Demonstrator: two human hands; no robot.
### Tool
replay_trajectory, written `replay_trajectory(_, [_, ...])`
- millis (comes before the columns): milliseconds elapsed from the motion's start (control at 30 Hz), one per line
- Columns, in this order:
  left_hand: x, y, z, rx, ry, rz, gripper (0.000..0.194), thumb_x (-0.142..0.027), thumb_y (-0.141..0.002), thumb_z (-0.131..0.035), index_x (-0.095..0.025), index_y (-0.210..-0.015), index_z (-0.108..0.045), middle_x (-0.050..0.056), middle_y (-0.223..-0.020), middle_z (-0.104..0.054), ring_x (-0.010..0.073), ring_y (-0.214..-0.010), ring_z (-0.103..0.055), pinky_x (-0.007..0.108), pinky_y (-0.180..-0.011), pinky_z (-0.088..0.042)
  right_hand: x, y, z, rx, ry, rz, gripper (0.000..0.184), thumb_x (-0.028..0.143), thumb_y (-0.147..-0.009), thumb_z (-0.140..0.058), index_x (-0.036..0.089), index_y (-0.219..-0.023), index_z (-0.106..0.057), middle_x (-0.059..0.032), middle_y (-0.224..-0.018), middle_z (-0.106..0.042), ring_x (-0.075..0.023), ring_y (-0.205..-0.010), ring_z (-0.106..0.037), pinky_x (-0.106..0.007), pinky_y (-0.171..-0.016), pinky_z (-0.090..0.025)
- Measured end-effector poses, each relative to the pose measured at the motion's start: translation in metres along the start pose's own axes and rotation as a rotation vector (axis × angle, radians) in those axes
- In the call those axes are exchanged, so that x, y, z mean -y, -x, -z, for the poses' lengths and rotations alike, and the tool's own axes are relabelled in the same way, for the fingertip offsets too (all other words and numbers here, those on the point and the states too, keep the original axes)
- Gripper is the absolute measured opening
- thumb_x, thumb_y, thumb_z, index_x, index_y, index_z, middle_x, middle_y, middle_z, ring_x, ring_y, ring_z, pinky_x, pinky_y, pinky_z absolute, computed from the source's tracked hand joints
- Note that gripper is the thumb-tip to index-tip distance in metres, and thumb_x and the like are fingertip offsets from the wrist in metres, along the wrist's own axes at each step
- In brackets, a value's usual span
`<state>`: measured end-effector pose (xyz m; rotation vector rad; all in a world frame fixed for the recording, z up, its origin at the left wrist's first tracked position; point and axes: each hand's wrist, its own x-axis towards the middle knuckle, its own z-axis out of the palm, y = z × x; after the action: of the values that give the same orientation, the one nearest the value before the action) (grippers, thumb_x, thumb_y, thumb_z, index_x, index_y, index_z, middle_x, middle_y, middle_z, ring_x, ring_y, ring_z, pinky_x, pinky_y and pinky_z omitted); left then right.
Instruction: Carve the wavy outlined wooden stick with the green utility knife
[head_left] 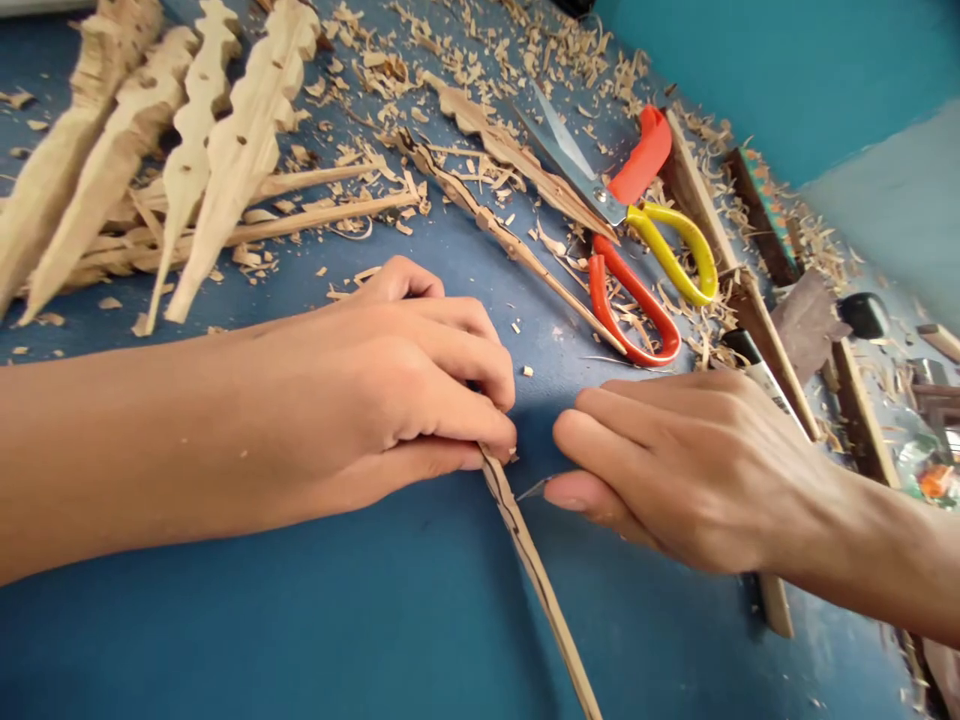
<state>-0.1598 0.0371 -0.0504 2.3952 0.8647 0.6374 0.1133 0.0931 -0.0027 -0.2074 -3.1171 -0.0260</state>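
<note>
My left hand (pixel 420 375) is closed around the upper end of a thin wooden stick (pixel 536 560), pinning it against the blue table. Dark wavy lines run along the stick, and its lower end slants down out of view. To the right, my right hand (pixel 675 470) is closed on a knife, whose small thin blade tip (pixel 532 490) pokes out past the thumb and meets the stick's edge just below my left fingertips. The rest of the knife is mostly hidden by the hand.
Carved wooden pieces (pixel 240 150) with wavy outlines lie at the upper left. Beyond my hands are a marked stick (pixel 517 245), another carved piece (pixel 502 140), and open scissors (pixel 600 195) with red and yellow handles. Wood shavings (pixel 375 60) cover the table's far side.
</note>
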Motion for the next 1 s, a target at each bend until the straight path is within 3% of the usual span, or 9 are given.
replay_trajectory(200, [0.000, -0.002, 0.001, -0.013, 0.028, 0.000, 0.026, -0.022, -0.112, -0.059, -0.032, -0.099, -0.079, -0.007, -0.108, -0.082, 0.0193, -0.110, -0.068, 0.041, -0.105, -0.031, -0.001, -0.008, -0.007, 0.016, 0.024, 0.022, 0.056, 0.042, -0.125, -0.027, 0.024, -0.078, -0.053, 0.0027, -0.066, -0.050, -0.0175, -0.055, -0.043, -0.038, -0.054, -0.022])
replay_trajectory(600, [0.002, -0.004, 0.004, 0.033, 0.029, -0.038, 0.038, -0.027, -0.117, -0.048, -0.031, -0.098, -0.080, -0.006, -0.112, -0.082, 0.0208, -0.116, -0.068, 0.041, -0.107, -0.031, -0.004, -0.011, -0.008, 0.073, -0.009, 0.061, 0.056, 0.040, -0.125, -0.024, 0.024, -0.081, -0.056, 0.0023, -0.066, -0.053, -0.0165, -0.053, -0.044, -0.039, -0.056, -0.018])
replay_trajectory(900, [0.003, -0.003, 0.000, -0.012, 0.009, -0.018, 0.027, -0.028, -0.114, -0.060, -0.036, -0.101, -0.082, -0.008, -0.109, -0.084, 0.0203, -0.112, -0.070, 0.043, -0.105, -0.032, -0.007, -0.016, -0.004, 0.165, -0.045, 0.084, 0.057, 0.038, -0.124, -0.025, 0.022, -0.084, -0.062, 0.0012, -0.067, -0.060, -0.0168, -0.051, -0.046, -0.040, -0.056, -0.016])
replay_trajectory(1000, [0.004, -0.002, -0.003, -0.043, -0.021, -0.008, 0.023, -0.032, -0.114, -0.062, -0.038, -0.103, -0.082, -0.007, -0.107, -0.085, 0.0209, -0.109, -0.073, 0.044, -0.102, -0.034, 0.003, -0.014, -0.005, 0.185, -0.048, 0.012, 0.057, 0.038, -0.124, -0.024, 0.024, -0.083, -0.061, 0.0018, -0.061, -0.059, -0.0181, -0.046, -0.045, -0.040, -0.054, -0.014])
